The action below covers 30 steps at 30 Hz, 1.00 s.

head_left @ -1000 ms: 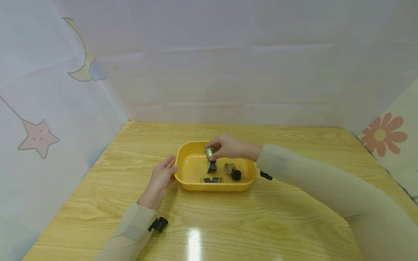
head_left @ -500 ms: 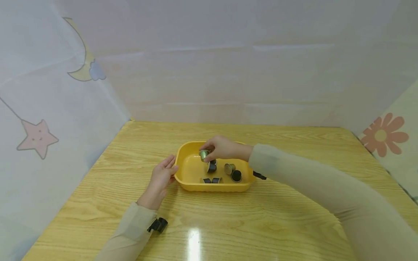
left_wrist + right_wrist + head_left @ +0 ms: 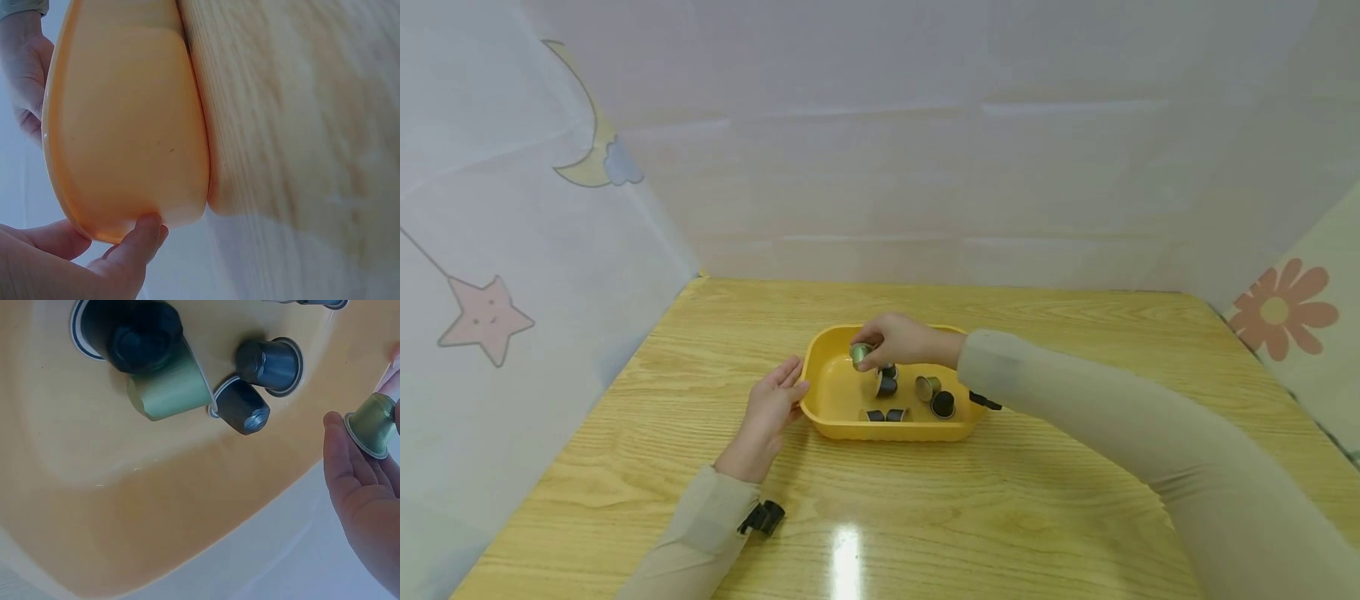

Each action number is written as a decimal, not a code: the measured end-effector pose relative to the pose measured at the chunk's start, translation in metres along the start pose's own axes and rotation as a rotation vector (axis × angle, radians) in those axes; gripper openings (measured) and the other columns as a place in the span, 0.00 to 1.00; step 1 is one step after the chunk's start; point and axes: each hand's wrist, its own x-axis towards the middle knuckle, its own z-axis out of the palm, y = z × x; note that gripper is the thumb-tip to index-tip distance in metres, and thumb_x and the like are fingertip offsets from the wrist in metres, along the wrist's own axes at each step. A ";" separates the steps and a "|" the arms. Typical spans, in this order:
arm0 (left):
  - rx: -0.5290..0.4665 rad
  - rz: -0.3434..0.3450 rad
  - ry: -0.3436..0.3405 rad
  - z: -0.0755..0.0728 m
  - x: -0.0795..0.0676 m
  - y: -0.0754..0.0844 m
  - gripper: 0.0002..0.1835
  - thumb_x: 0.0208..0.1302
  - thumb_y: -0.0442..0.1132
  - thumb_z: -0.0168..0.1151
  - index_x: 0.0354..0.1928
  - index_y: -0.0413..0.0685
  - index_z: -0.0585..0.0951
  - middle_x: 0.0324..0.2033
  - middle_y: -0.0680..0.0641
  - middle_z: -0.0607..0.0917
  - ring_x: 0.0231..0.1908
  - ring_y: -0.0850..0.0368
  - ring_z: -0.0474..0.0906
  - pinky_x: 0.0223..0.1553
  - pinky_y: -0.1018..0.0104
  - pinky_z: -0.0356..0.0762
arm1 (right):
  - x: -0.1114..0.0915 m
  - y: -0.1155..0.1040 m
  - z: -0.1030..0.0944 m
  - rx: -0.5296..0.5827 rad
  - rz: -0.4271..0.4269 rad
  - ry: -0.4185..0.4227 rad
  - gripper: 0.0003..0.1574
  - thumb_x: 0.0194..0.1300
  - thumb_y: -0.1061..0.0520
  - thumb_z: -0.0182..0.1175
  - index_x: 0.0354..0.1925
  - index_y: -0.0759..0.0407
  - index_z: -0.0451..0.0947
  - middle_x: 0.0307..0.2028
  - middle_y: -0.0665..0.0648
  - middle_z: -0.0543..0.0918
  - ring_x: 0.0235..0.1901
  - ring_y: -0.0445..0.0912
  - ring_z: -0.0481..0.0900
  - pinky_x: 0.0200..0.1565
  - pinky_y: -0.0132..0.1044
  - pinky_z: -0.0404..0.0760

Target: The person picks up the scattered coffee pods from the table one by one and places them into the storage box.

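My right hand (image 3: 898, 340) pinches a green coffee capsule (image 3: 860, 355) over the left part of a yellow plastic basin (image 3: 887, 431). In the right wrist view that capsule (image 3: 373, 425) sits between thumb and fingers, its flanged rim towards the fingers. At the basin's left end, my left hand (image 3: 769, 407) grips the rim; the left wrist view shows its fingertips (image 3: 149, 225) against the outer wall. Inside the basin lie several dark capsules (image 3: 943, 405) and another green capsule (image 3: 927, 387). Part of the dark capsule (image 3: 890, 370) below the right hand is hidden.
The basin stands on a wood-grain table (image 3: 880, 517). Pale cloth walls with printed shapes, such as a pink star (image 3: 487, 320) and a red flower (image 3: 1283, 309), close off the back and sides. Black wrist straps show at both sleeves.
My right hand has moved left over the basin with the green capsule between its fingers. The left hand and the basin have stayed in place.
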 end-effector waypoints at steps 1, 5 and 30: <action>0.000 0.000 0.000 0.000 0.000 0.000 0.30 0.74 0.29 0.48 0.75 0.40 0.54 0.72 0.45 0.59 0.66 0.45 0.64 0.62 0.50 0.64 | 0.000 0.000 0.000 0.004 0.002 0.003 0.30 0.64 0.59 0.66 0.60 0.72 0.73 0.53 0.63 0.81 0.53 0.52 0.79 0.51 0.38 0.78; 0.003 0.003 -0.007 0.001 0.000 0.000 0.31 0.74 0.29 0.48 0.75 0.40 0.54 0.72 0.44 0.59 0.66 0.45 0.64 0.63 0.50 0.64 | -0.006 0.000 -0.002 0.049 0.006 0.017 0.30 0.65 0.61 0.64 0.61 0.73 0.71 0.55 0.66 0.79 0.55 0.54 0.77 0.51 0.38 0.78; 0.024 0.005 -0.011 0.000 -0.002 0.000 0.30 0.74 0.29 0.46 0.75 0.40 0.54 0.73 0.44 0.58 0.68 0.46 0.61 0.64 0.50 0.63 | -0.114 0.031 -0.051 0.171 0.065 0.239 0.26 0.67 0.63 0.61 0.61 0.74 0.71 0.55 0.70 0.78 0.56 0.60 0.76 0.55 0.47 0.76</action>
